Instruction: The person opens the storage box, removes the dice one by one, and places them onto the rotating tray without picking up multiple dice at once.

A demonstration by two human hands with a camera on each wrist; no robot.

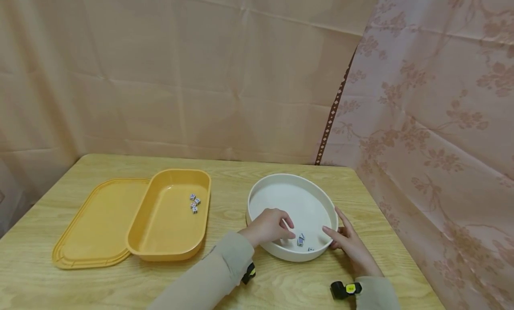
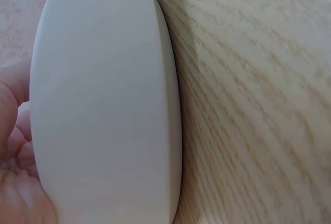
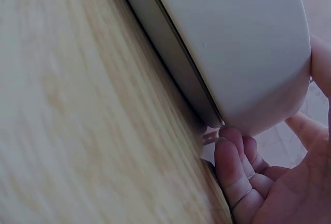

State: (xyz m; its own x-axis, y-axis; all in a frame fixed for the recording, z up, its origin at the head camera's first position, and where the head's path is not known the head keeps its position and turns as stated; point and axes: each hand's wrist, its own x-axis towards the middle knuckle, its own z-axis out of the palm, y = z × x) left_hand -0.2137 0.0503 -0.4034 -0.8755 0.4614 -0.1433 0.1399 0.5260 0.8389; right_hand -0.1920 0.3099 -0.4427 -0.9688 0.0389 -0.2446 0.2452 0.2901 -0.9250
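A white round tray (image 1: 292, 198) with a raised rim sits on the table. Inside it, near the front, lie a few small white dice (image 1: 300, 241) with dark dots. My left hand (image 1: 270, 227) reaches over the tray's near left rim, its fingers bent loosely downward and the tips just left of the dice. Thumb and index finger stand apart; the rim covers part of this hand (image 2: 18, 141) in the left wrist view. My right hand (image 1: 349, 241) grips the tray's right side, thumb over the rim, with curled fingers (image 3: 230, 167) at the lower edge of the wall.
To the left stands a yellow rectangular box (image 1: 160, 221) with several dice (image 1: 194, 204) along its right side. Its yellow lid (image 1: 100, 221) lies flat beside it, partly under the box. A beige curtain (image 1: 201, 78) hangs behind the table, a floral one (image 1: 433, 122) at right.
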